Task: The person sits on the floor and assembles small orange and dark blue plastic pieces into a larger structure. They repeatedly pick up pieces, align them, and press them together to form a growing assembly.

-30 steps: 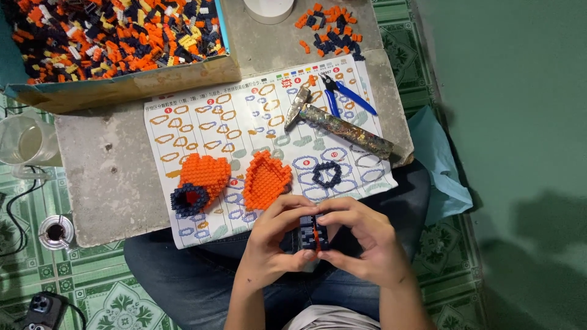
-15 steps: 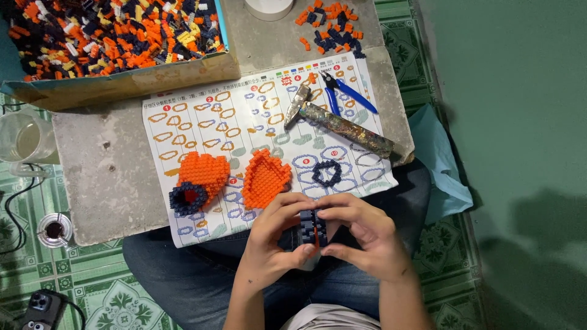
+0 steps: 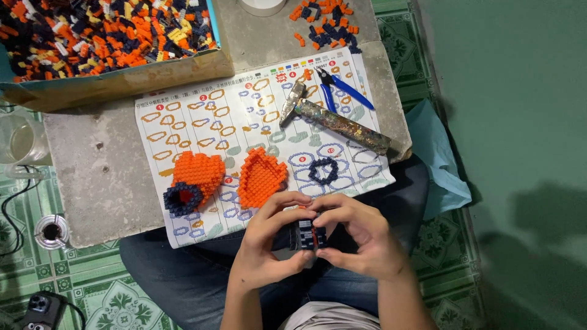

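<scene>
My left hand (image 3: 269, 238) and my right hand (image 3: 358, 235) meet over my lap and together grip a small dark blue and orange brick piece (image 3: 310, 235). Fingers of both hands wrap around it and hide most of it. Just beyond my hands, on a printed instruction sheet (image 3: 202, 116), lie an orange brick shell (image 3: 262, 177), an orange brick piece with a dark blue ring end (image 3: 191, 183) and a dark blue brick ring (image 3: 323, 170).
A hammer (image 3: 333, 119) and blue-handled cutters (image 3: 339, 88) lie on the sheet's right part. A cardboard box of mixed small bricks (image 3: 104, 36) stands at the back left, loose bricks (image 3: 324, 24) at the back right. A phone (image 3: 40, 308) and glass jar (image 3: 21, 137) sit left.
My hands have stayed over my lap, with the fingers shifting slightly around the small brick piece. Nothing on the slab has moved.
</scene>
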